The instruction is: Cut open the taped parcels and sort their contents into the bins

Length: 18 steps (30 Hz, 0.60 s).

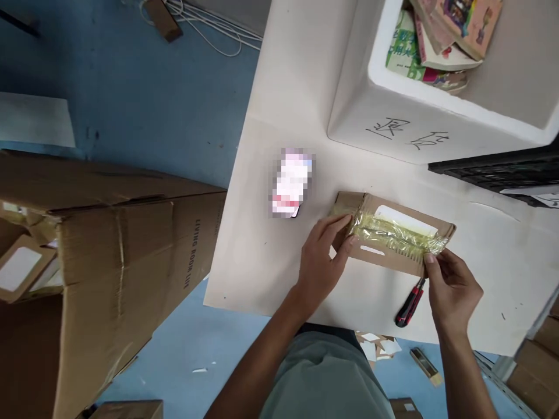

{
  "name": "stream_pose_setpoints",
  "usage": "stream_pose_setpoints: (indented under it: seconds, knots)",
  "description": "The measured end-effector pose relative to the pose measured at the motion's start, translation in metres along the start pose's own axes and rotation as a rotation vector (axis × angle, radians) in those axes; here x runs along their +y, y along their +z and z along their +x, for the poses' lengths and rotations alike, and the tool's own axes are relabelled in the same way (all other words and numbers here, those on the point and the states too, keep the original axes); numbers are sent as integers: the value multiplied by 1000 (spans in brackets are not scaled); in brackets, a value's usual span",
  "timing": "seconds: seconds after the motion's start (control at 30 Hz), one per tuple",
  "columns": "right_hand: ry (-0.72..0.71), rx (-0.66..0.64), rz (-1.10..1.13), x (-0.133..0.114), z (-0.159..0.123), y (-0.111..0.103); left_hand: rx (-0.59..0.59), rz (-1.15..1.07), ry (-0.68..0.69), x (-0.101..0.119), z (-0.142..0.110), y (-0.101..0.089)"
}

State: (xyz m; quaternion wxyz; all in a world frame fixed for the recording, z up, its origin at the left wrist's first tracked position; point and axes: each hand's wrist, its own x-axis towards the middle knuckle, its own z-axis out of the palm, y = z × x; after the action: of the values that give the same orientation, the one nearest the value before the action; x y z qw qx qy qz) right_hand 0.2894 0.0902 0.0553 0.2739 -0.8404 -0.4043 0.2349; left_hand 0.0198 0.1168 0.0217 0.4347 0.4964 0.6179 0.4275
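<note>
We are seeing a box [395,263] of matt cardboard, glossy crinkled plastic tape [386,234], a plastic-handled knife [409,305], a smooth foam bin [419,113], paper books [474,29] and a matt cloth shirt [323,378].

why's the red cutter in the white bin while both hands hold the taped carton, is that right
No: the cutter isn't in the white bin; the head view shows it on the table. The left hand and right hand do hold the taped carton.

Cannot read the phone [292,183], pixelated, beyond the left fingers [338,223]. Cannot see parts of the parcel [395,234] under these and the right fingers [457,265], nor print on the white label [406,220] between. Cropped top and right, farther beyond: foam box [358,106].
</note>
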Motion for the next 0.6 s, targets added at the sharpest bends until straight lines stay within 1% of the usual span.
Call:
stream_pose_setpoints:
  seconds: [0.07,0.13,0.37,0.6]
  knots:
    - [0,17,8,-7,2,9,2,-41,6,-6,11,-8]
    - [12,19,16,-12,3,13,-3,-76,14,-10,16,-12]
    - [87,-6,44,-23,3,10,-12,-111,64,-14,16,-15]
    - [121,8,90,-27,0,14,-30,-117,76,-16,18,-17]
